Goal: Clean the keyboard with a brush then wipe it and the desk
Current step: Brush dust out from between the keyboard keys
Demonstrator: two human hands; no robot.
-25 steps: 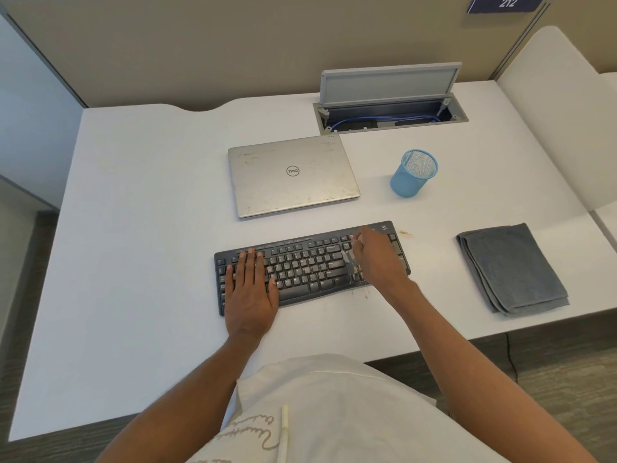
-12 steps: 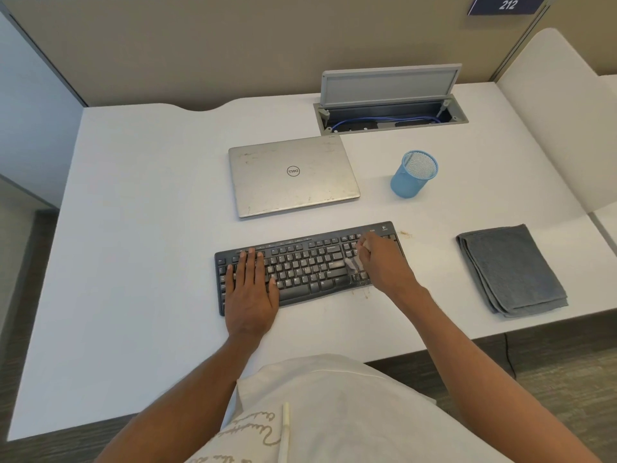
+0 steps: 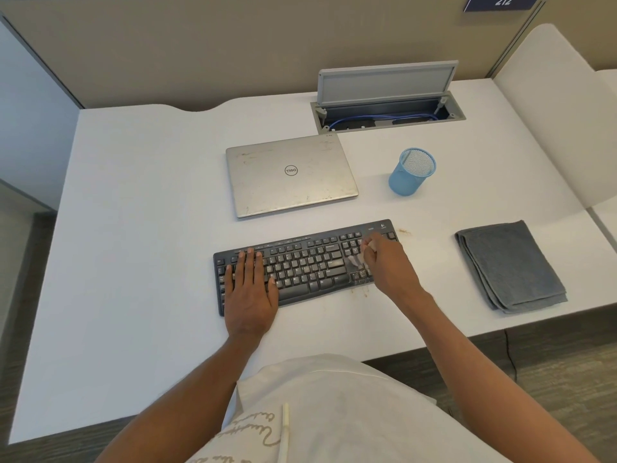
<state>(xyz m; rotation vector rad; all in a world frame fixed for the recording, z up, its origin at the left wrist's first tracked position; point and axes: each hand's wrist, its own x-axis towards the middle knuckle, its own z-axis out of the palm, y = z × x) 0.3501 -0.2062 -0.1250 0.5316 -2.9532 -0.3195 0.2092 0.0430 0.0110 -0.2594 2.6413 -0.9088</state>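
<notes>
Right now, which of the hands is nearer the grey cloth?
Right. The right hand grips a brush at the keyboard end nearest the cloth; the left hand rests on its far end.

beige partition (image 3: 200, 45), grey carpet (image 3: 551, 379), 212 sign (image 3: 500, 1)

Brush (image 3: 354, 261) is mostly buried under the right hand (image 3: 390, 266), bristles just a blur, and the left hand (image 3: 250, 295) covers the keyboard (image 3: 310, 264)'s left-end keys.
</notes>
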